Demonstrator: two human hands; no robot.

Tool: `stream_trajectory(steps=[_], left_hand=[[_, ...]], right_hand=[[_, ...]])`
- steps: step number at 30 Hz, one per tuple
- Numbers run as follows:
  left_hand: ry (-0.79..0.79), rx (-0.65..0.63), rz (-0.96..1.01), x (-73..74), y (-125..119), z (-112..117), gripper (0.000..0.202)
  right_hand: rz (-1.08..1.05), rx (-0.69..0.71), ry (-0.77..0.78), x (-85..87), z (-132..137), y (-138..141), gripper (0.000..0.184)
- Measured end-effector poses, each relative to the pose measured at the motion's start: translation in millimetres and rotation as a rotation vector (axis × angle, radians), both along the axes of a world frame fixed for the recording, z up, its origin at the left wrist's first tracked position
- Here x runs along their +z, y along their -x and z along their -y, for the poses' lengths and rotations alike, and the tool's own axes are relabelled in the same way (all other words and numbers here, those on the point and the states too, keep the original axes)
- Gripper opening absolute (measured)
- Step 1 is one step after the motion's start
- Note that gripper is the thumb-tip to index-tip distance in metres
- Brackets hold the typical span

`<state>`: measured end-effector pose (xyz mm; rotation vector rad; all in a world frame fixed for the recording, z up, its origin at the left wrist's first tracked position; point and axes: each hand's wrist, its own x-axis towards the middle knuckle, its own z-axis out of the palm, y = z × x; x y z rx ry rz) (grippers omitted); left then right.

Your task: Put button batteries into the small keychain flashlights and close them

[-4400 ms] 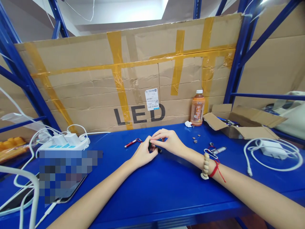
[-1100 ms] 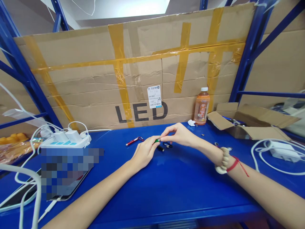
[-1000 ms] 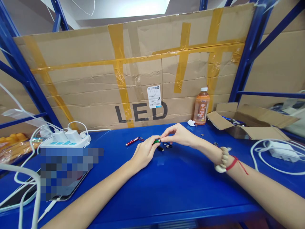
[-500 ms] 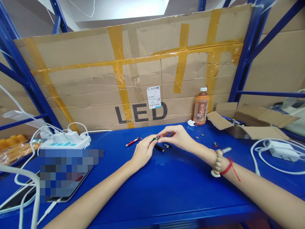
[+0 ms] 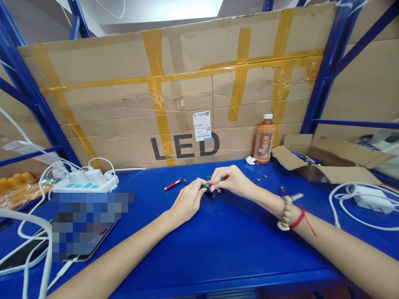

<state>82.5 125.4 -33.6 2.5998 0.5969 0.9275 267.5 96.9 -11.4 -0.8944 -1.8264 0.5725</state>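
Near the middle of the table, my left hand (image 5: pixel 186 200) is closed around a small green keychain flashlight (image 5: pixel 204 186), a slim metallic tube mostly covered by the fingers. My right hand (image 5: pixel 229 181) pinches the tube's right end, where a silvery part shows between thumb and forefinger. A green clip loop (image 5: pixel 208 178) shows just behind the fingertips. To the left lies a red keychain flashlight (image 5: pixel 172 185) with its red clip. A black tube (image 5: pixel 209 193) lies under my hands, partly hidden.
Right of my hands lie small button cells (image 5: pixel 258 180) and a silvery tube with a red clip (image 5: pixel 296 196). Behind stand a drink bottle (image 5: pixel 264 141) and an open cardboard box (image 5: pixel 336 172). At left are a power strip (image 5: pixel 84 187), cables and a tablet (image 5: pixel 90 249). A white adapter (image 5: pixel 372 198) sits right.
My hands have shifted slightly, and more of the green tube shows between them. A green clip loop has come into sight behind the fingers. The camera view has moved a little.
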Motion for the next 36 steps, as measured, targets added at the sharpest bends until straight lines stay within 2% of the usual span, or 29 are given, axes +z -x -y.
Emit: stream_trajectory(steps=[5,12,23,28,31,36], left_hand=[[-0.042,0.014,0.006,-2.7,-0.8,-2.2,0.009],[-0.111,0.043,0.049,-4.8,-1.9,-4.3,0.01],[-0.214,0.089,0.065,-6.9,-3.6,-10.1,0.011],[-0.179,0.087,0.078,-4.9,-4.4,-9.4,0.014],[-0.124,0.058,0.099,-4.3,-5.2,-9.6,0.023],[-0.137,0.029,0.108,-4.6,-6.0,-11.3,0.03]], right_hand=[[0.023,-0.058,0.037,-3.0,2.7,0.9,0.026],[0.035,-0.161,0.068,-4.3,4.9,7.5,0.017],[-0.09,-0.235,0.307,-3.2,8.7,16.8,0.027],[-0.115,-0.24,0.366,-6.6,6.1,16.4,0.032],[-0.158,-0.221,0.398,-9.1,3.7,13.9,0.035],[-0.204,-0.182,0.475,-9.4,2.6,10.0,0.036]])
